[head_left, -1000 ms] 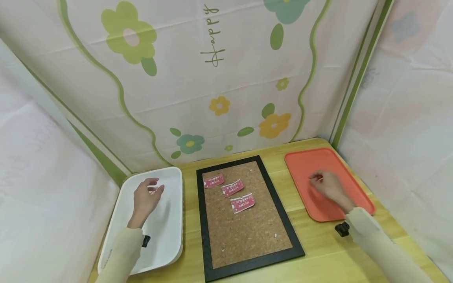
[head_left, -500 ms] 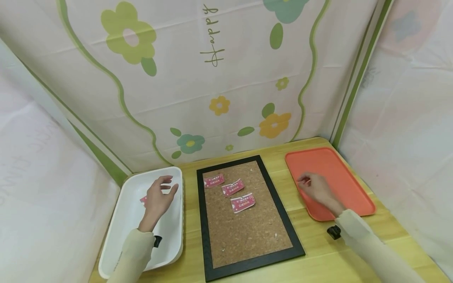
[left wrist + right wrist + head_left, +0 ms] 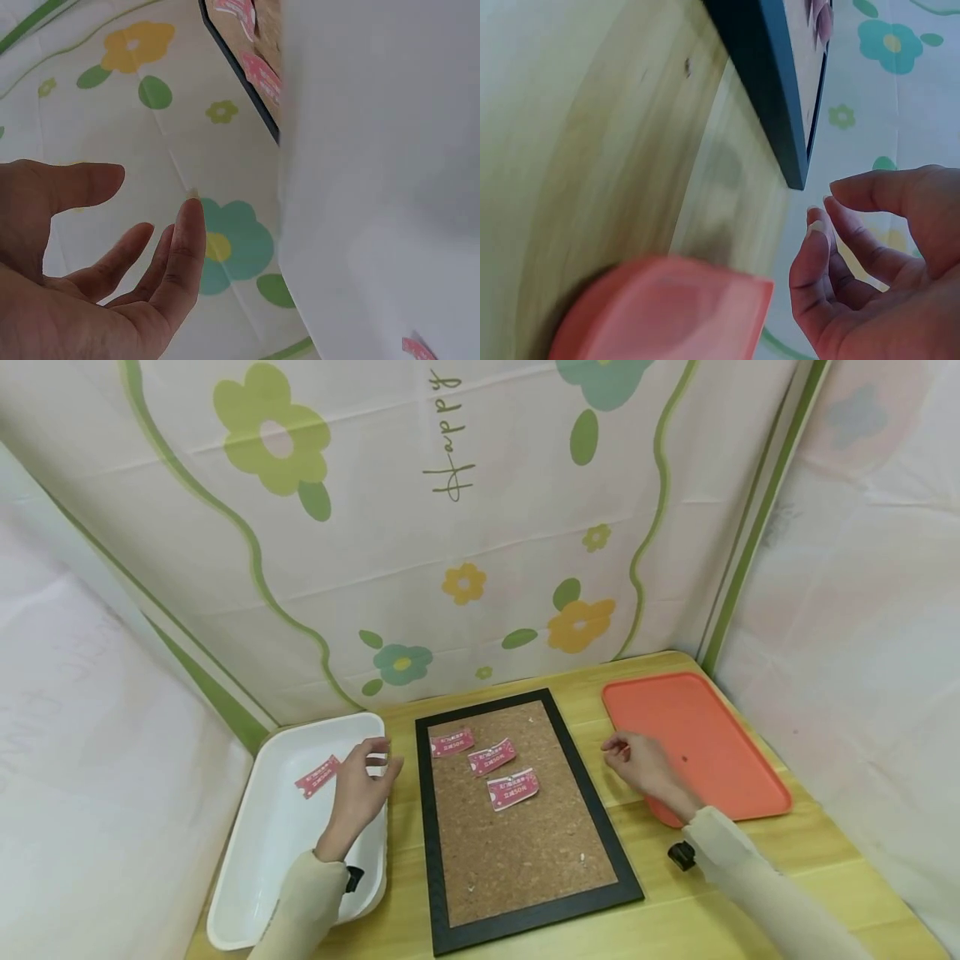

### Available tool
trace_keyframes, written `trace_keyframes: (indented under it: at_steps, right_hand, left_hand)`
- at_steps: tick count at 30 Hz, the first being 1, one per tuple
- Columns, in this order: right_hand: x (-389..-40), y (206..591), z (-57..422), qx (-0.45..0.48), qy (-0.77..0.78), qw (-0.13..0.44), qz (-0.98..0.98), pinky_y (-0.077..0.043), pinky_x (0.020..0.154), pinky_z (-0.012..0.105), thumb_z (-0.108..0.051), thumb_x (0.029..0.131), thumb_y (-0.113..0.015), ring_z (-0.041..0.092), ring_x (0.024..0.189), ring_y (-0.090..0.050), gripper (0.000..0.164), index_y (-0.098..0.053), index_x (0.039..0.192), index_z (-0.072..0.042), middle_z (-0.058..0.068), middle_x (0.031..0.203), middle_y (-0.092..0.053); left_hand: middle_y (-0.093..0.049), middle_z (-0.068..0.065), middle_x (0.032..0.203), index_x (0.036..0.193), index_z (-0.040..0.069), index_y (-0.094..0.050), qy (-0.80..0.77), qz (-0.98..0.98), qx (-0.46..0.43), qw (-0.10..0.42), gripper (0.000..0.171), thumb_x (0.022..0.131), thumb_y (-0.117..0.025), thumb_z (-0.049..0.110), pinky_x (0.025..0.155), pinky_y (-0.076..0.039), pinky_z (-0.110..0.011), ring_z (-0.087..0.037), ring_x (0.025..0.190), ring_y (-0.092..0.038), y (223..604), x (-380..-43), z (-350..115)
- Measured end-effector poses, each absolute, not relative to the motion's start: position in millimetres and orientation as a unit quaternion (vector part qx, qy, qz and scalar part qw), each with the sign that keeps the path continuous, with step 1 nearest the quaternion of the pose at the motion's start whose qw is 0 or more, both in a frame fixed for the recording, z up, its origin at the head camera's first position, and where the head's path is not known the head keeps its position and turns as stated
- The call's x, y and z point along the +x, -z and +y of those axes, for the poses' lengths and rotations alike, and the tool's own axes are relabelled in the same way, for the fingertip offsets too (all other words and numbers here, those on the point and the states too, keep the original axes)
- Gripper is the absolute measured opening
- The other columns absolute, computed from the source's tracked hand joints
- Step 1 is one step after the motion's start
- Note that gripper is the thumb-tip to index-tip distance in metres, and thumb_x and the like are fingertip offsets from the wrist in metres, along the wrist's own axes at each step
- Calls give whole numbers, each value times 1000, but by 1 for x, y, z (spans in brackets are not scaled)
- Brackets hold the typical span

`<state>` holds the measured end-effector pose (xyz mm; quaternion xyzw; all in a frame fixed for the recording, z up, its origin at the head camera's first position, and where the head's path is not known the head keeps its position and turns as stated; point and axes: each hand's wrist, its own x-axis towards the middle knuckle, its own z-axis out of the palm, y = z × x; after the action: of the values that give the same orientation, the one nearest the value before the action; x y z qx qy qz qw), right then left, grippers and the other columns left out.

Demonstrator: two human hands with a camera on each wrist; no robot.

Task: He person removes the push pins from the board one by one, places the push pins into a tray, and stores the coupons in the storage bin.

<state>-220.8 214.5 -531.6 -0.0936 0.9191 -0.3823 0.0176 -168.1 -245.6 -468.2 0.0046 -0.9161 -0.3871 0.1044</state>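
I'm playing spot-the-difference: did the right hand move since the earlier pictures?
Yes, leftward. Against the red tray, the right hand went from over its middle to its edge, nearer the corkboard.

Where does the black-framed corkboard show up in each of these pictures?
Head view: corkboard at the lower middle.
Left wrist view: only part of it, at the top edge, right of centre.
Right wrist view: only part of it, at the top, right of centre.
Shared landmark: the teal flower with a yellow middle.
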Motion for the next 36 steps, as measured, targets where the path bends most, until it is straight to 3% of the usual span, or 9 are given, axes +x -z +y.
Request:
trace_keyframes:
  at_steps: [14, 25, 36]
  right_hand:
    - [-217, 543, 182, -106, 416, 26, 903, -55, 72, 31, -10, 101, -65, 17, 85, -67, 16, -72, 112, -2, 12, 101, -73]
    - [-214, 545, 156, -110, 429, 46, 895, -51, 63, 24, -8, 100, -65, 16, 78, -62, 15, -73, 111, -2, 10, 99, -72]
    - [-214, 549, 138, -132, 434, 42, 890, -50, 64, 22, -5, 97, -64, 12, 74, -61, 11, -73, 104, -2, 8, 92, -71]
  left_hand:
    - [-68, -20, 127, 135, 5, -63, 429, -897, -17, 105, 41, 97, -74, 17, 83, -64, -44, -38, 109, -71, 473, -164, -204]
    - [-69, -19, 120, 132, 2, -63, 453, -883, -39, 113, 38, 97, -73, 11, 77, -62, -28, -30, 101, -72, 483, -158, -173]
    - [-68, -24, 120, 130, -2, -64, 477, -874, -48, 85, 35, 99, -72, 13, 83, -64, -38, -34, 103, -72, 500, -155, -149]
